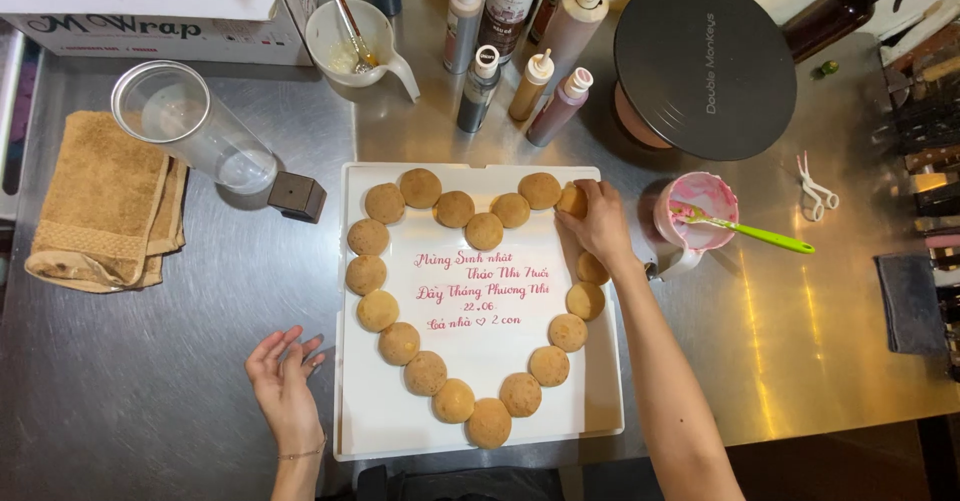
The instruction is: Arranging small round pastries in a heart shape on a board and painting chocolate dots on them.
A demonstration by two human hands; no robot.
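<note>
Golden-brown round bun (572, 201) pinched under the fingertips of the right hand (603, 223), pressed at the upper right shoulder of a heart outlined in like buns (454, 400) on a white square board (370, 431). Fingers closed over that bun from the right, touching it, just beside the neighbouring bun (540, 190) at the top of the right lobe. Pink handwriting across the bare middle of the board, ringed by the buns. Left hand (285, 381) open and holding nothing, palm up, fingers loosely spread, resting on the steel counter (150, 391) just beside the board's lower left edge.

Near the right hand, a pink-smeared cup (697, 211) with a green-handled spatula (760, 232) lying across it. Beyond that, a dark round turntable (705, 66) and a cluster of sauce bottles (520, 36) at the back. Above the board, a white jug (350, 41) with a spoon in it. To the left, a clear tumbler (190, 126) lying on its side, a small dark block (297, 197) beside the board's corner, and a folded tan towel (105, 201) well apart at the counter's left edge.
</note>
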